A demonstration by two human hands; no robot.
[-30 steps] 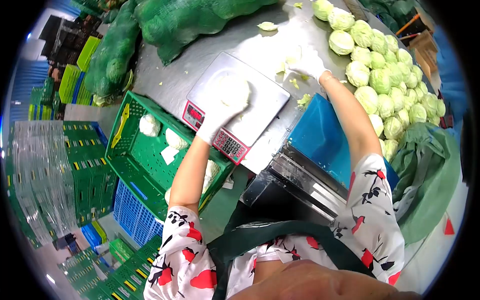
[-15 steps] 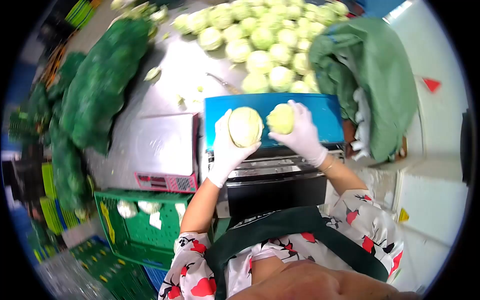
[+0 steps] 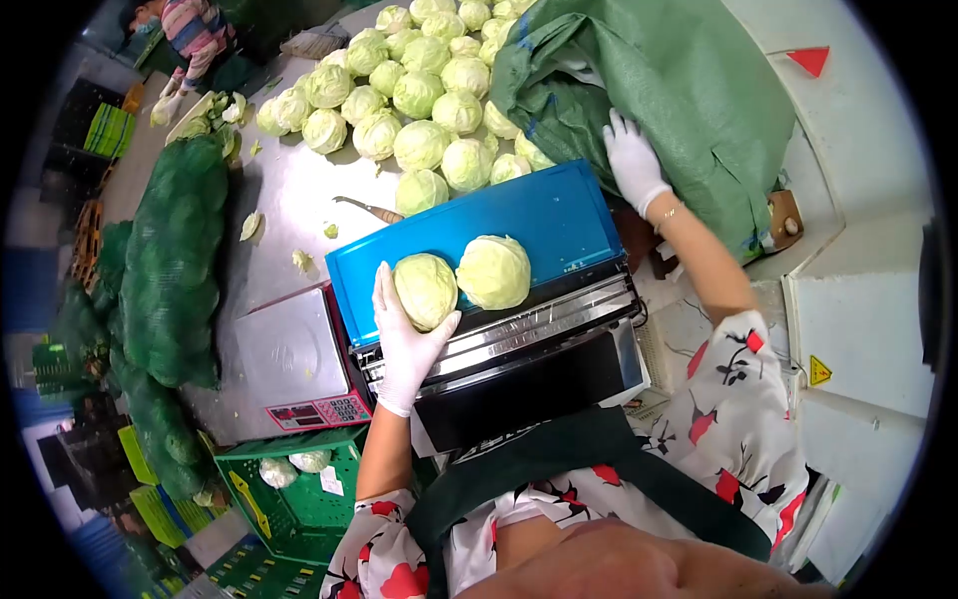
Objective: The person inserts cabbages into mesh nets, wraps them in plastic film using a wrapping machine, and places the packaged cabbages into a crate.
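My left hand [image 3: 406,344], in a white glove, is closed around the near side of a pale green cabbage [image 3: 426,291] on the blue tray [image 3: 559,220]. A second cabbage [image 3: 495,273] sits right beside it on the tray, with no hand on it. To the right, my gloved right hand [image 3: 635,163] lies against the big green woven sack [image 3: 689,110], its fingers stretched out. Beyond the tray spreads a heap of cabbages [image 3: 424,92], partly covered by the sack. A knife [image 3: 369,210] with a brown handle lies by the tray's far edge.
Left of the tray stands a scale [image 3: 294,349] with a red panel. A green crate [image 3: 309,519] holding a few white heads is below it. Full green net bags [image 3: 175,265] line the left side. Another person [image 3: 195,35] works at the far left. A black-and-silver machine [image 3: 519,369] adjoins my body.
My right hand has left its cabbage on the tray and moved right and away to the green sack. My left hand stays at its cabbage. The view has turned.
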